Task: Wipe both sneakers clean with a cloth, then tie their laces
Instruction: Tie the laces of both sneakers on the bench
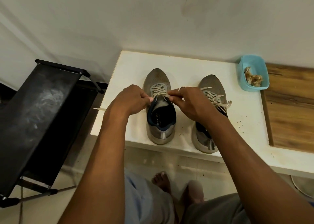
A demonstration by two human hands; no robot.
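Two grey sneakers stand side by side on a white table [136,64], toes pointing away from me. My left hand [130,99] and my right hand [190,101] sit over the left sneaker [158,81], each pinching a pale lace [158,93] just above the tongue. One lace end [100,108] trails off the table's left edge. The right sneaker [212,84] is partly covered by my right forearm; its laces [220,103] lie loose and untied across the top.
A light blue plastic tub [260,62] holding a crumpled tan cloth [253,79] stands at the back right. A wooden board [292,105] lies on the right. A black metal rack [40,108] stands left of the table. My bare foot [161,181] is on the floor below.
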